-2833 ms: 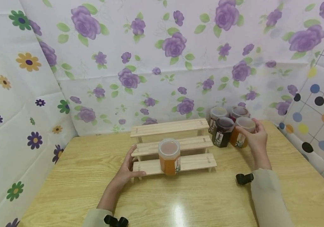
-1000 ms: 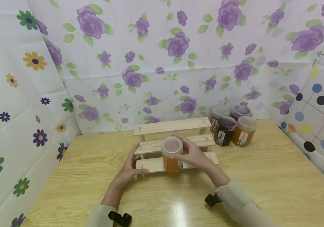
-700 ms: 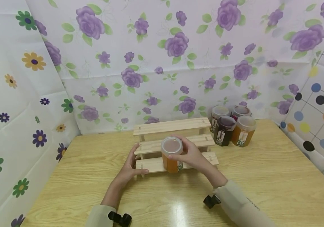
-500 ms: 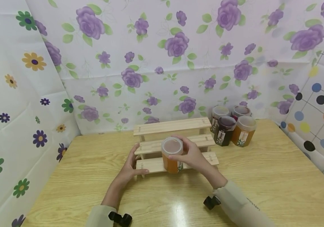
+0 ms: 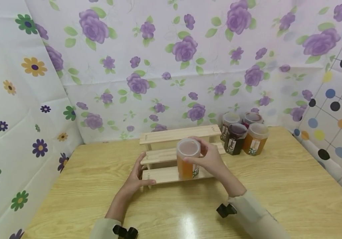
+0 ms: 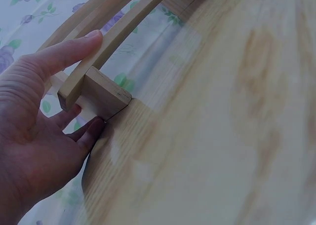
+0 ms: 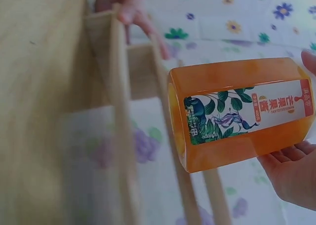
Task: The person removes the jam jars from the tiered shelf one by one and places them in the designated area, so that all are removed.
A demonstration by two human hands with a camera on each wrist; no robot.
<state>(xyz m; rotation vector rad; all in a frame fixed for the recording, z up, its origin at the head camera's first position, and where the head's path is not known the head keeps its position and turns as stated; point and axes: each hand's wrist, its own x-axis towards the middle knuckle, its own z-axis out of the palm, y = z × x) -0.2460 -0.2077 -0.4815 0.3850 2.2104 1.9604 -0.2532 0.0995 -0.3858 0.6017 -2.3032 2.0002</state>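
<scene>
A three-step wooden rack [image 5: 162,174] stands on the table. My left hand [image 5: 134,179] grips its left end, and in the left wrist view the thumb lies along the front plank [image 6: 129,28] while the fingers reach round the end leg. My right hand [image 5: 211,160] holds a jar of orange jam [image 5: 185,167] with a translucent lid, thumb in front and fingers behind. The right wrist view shows the jar's printed label [image 7: 249,111] and a gap between its base and the front plank. The jar is roughly upright over the rack's lower steps.
Several lidded jars stand close together right of the rack: a dark jar [image 5: 235,142], another orange jar [image 5: 255,142], a pale-lidded jar [image 5: 230,119] and a red one [image 5: 252,118]. Floral cloth [image 5: 165,89] hangs behind the wood-grain table [image 5: 165,212].
My right hand let go of the orange jar in the right group, came left and took hold of the rack's jar. That jar has since shifted up and right; my left hand stays on the rack.
</scene>
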